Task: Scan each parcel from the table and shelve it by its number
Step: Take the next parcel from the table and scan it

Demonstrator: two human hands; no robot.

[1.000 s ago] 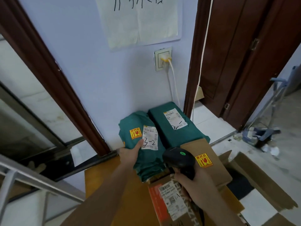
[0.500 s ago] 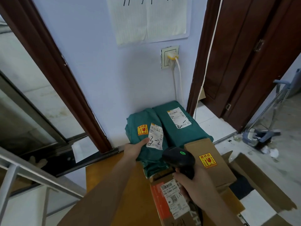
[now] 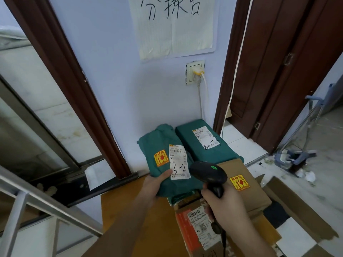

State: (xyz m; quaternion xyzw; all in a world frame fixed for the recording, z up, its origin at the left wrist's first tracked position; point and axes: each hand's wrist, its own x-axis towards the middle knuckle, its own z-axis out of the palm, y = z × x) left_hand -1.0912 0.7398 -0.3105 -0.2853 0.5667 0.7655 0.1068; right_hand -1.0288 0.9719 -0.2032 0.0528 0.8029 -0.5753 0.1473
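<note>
Lifted green parcel (image 3: 163,156), left hand (image 3: 155,184) hiding its lower edge.

Teal parcel (image 3: 163,145) with white label (image 3: 179,161), black scanner (image 3: 207,173), orange table (image 3: 133,216).

Scanner (image 3: 207,173) right of held parcel (image 3: 167,160)

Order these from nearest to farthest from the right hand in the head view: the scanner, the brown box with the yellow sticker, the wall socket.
1. Scanner: gripped in the right hand.
2. Brown box: just right of it, on the table.
3. Wall socket: up on the wall behind.
</note>
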